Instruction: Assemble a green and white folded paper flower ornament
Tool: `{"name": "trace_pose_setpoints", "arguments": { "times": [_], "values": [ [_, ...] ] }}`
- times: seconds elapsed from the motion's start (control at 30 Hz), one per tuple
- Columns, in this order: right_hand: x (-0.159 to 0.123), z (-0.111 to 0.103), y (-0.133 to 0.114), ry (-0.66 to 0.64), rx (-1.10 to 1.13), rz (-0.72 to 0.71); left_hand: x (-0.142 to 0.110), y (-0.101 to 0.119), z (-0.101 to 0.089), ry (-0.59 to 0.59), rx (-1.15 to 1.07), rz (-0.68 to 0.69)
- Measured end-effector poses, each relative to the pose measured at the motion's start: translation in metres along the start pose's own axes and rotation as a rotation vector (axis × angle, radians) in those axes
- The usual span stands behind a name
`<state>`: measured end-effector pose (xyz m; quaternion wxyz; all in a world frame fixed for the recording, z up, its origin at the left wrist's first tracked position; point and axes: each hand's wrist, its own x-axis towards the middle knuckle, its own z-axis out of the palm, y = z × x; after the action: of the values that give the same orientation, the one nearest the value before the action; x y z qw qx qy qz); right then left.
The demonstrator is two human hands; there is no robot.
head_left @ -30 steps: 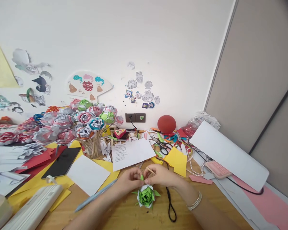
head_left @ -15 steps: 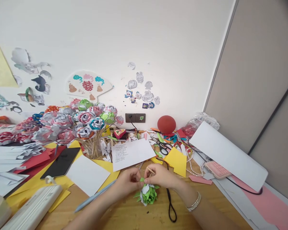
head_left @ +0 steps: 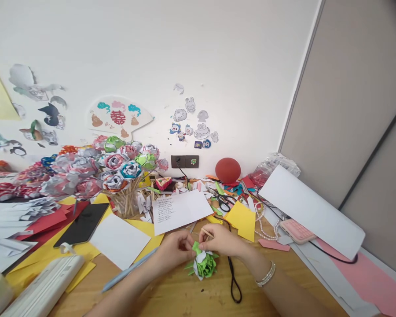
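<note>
A green and white paper flower [head_left: 205,266] hangs just over the wooden table, its bloom tipped down toward me. My left hand [head_left: 174,249] pinches a green paper piece at the flower's base from the left. From the right, my right hand [head_left: 218,240] is closed on the flower's base, with a thin wooden stick [head_left: 207,233] poking out between its fingers. My fingertips cover where stick and flower meet. Below my right wrist lies a black cord loop [head_left: 236,288], and by my left forearm a blue-grey pen [head_left: 128,270].
A bunch of paper flowers on sticks [head_left: 125,176] stands at the back left. Nearer are a black phone [head_left: 81,224], a white power strip [head_left: 46,286] and white paper [head_left: 120,241]. Scissors [head_left: 225,203], a red ball [head_left: 228,170] and a closed laptop [head_left: 312,211] are at the back and right.
The flower has turned in my fingers, its bloom swinging slightly right. Its green paper piece shows wider at the base. Both hands stay in nearly the same place, while the view shifts slightly.
</note>
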<state>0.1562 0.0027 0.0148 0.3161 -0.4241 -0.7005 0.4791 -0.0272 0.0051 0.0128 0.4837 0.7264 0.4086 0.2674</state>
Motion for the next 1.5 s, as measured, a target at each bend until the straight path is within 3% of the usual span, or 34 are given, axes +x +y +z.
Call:
{"name": "trace_pose_setpoints", "arguments": {
  "times": [0.4,0.53,0.63,0.73,0.87,1.0,1.17,1.33,1.5],
  "values": [
    [-0.003,0.001,-0.007,0.029,-0.181,-0.029,-0.004,0.001,0.008,0.185,0.313,0.075],
    [-0.004,0.002,-0.009,0.077,-0.138,-0.042,-0.004,0.005,0.004,0.139,0.166,0.046],
    [0.000,0.002,-0.007,0.261,0.020,-0.034,-0.002,0.005,-0.001,0.085,0.000,0.107],
    [0.006,0.002,0.000,0.498,0.184,-0.037,0.000,-0.001,0.000,0.114,-0.048,0.134],
    [0.008,0.008,0.003,0.630,0.309,0.029,-0.002,-0.012,0.014,0.155,-0.061,0.103],
    [0.003,0.018,-0.010,0.550,0.337,0.019,-0.006,-0.006,0.027,0.245,-0.134,0.089],
    [-0.001,0.017,-0.020,0.411,0.307,-0.047,-0.012,0.012,0.023,0.361,0.021,0.112],
    [0.000,0.007,-0.017,0.339,0.110,-0.058,-0.013,0.012,0.020,0.342,0.146,0.126],
    [0.000,0.012,-0.017,0.405,-0.042,-0.062,-0.013,0.005,0.022,0.321,0.187,0.133]
  ]
}}
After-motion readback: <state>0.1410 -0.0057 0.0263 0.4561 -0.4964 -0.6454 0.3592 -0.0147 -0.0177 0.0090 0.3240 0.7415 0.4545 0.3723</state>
